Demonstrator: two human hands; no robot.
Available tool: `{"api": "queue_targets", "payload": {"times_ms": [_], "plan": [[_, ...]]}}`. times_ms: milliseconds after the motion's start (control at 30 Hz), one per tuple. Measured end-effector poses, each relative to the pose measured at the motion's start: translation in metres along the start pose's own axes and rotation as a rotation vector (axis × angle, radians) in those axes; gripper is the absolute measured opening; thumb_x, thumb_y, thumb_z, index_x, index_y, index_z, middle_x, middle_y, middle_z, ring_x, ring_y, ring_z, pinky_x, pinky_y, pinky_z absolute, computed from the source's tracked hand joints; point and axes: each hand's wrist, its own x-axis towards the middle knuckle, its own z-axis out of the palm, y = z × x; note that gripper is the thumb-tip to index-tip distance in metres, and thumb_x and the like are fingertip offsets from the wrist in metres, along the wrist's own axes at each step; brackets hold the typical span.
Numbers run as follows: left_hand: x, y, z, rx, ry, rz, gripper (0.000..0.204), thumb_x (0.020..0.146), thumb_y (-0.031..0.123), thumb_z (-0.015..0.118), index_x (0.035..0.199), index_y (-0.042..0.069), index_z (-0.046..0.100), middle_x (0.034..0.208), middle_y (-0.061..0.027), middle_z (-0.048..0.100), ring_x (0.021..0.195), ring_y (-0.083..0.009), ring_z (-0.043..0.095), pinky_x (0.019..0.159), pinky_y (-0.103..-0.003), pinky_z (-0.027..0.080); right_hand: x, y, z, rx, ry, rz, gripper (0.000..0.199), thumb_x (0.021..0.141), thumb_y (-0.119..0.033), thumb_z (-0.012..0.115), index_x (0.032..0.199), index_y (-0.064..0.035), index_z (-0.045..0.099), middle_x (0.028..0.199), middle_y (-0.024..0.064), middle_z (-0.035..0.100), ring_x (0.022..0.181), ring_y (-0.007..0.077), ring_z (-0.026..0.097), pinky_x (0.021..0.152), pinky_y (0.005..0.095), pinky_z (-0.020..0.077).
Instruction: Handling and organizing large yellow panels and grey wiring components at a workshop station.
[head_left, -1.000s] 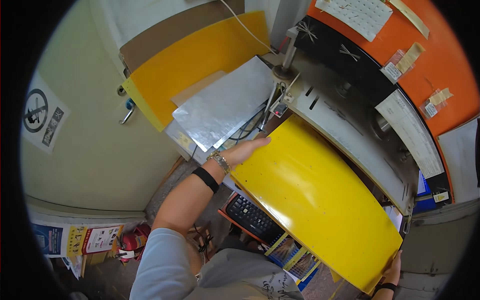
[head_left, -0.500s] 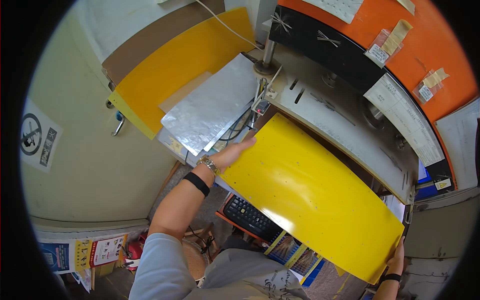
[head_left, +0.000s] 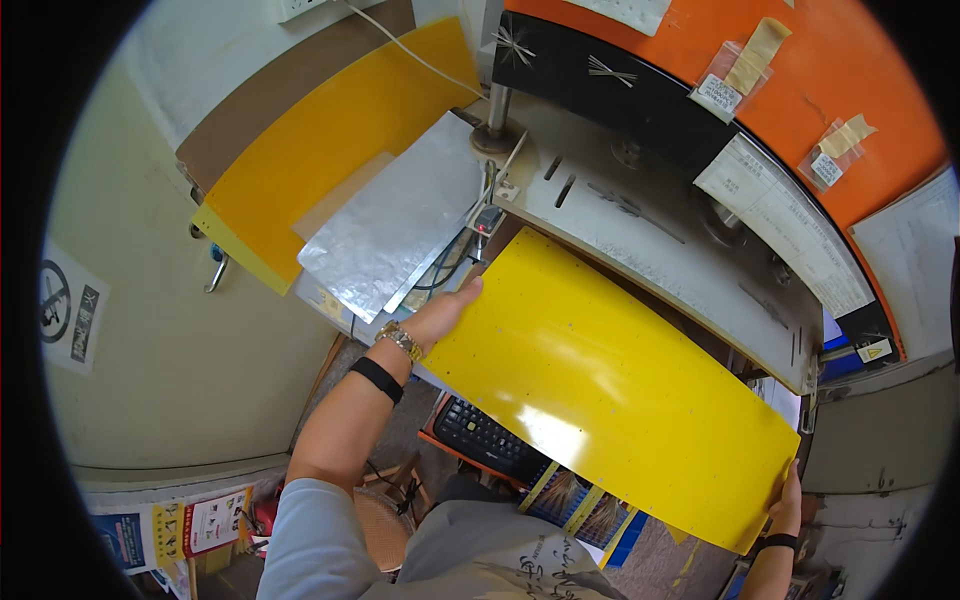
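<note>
The yellow sheet [head_left: 615, 385] now sits further left in view, the right hand [head_left: 787, 503] higher; a white socket [head_left: 298, 8] has entered at the top.

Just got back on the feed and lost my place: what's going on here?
A person is holding a large yellow board with both hands: the left hand grips its left end, the right hand its far right end. The board is tilted in the view, beside the grey plate of an orange and black machine. A silver sheet lies to the left, and a black keyboard shows partly hidden beyond the board's lower edge.
</note>
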Motion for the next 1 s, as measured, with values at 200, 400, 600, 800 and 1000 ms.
{"api": "queue_targets", "payload": {"times_ms": [200,400,600,800,1000], "plan": [[0.003,-0.011,-0.005,-0.048,0.032,-0.057,0.063,0.108,0.047,0.04,0.143,-0.004,0.05,0.142,-0.0167,0.059,0.128,-0.0254,0.058,0.109,-0.037,0.043,0.029,0.019,0.016,0.017,-0.148,-0.152,0.063,0.101,-0.058,0.055,0.135,-0.0053,0.059,0.124,0.0076,0.068,0.108,0.0214,0.065,0.09,0.0306,0.0521],[0.021,-0.004,0.019,-0.029,0.077,0.039,0.061,0.107,0.045,0.046,0.135,-0.009,0.056,0.131,-0.0169,0.066,0.116,-0.0243,0.065,0.101,-0.036,0.048,0.088,0.06,-0.04,-0.111,0.187,-0.31,0.045,0.101,-0.044,0.06,0.13,-0.0099,0.06,0.084,-0.0016,0.068,0.056,0.013,0.055,0.045,0.0291,0.0416],[0.008,-0.021,-0.004,-0.054,0.142,0.05,0.059,0.106,0.045,0.052,0.134,-0.007,0.058,0.129,-0.0141,0.066,0.115,-0.0226,0.065,0.098,-0.034,0.05,0.002,0.019,0.068,-0.152,0.268,-0.316,0.047,0.099,-0.041,0.066,0.135,-0.0113,0.057,0.112,0.0028,0.069,0.09,0.02,0.064,0.073,0.0322,0.051],[0.019,-0.017,0.013,0.021,0.152,0.076,0.062,0.107,0.048,0.047,0.135,-0.007,0.057,0.132,-0.0146,0.064,0.119,-0.0226,0.061,0.101,-0.034,0.046,0.016,0.032,0.045,-0.2,0.193,0.054,0.074,0.1,-0.058,0.055,0.141,0.0044,0.053,0.141,0.0163,0.06,0.127,0.0286,0.056,0.104,0.0393,0.0431],[0.016,-0.013,0.02,0.141,0.216,0.058,0.068,0.105,0.054,0.047,0.138,-0.005,0.055,0.134,-0.0137,0.063,0.12,-0.0233,0.06,0.103,-0.034,0.045,0.028,0.046,0.038,-0.156,0.128,-0.026,0.076,0.1,-0.058,0.053,0.139,0.008,0.054,0.141,0.0197,0.058,0.127,0.0316,0.056,0.106,0.0415,0.0427]]}}
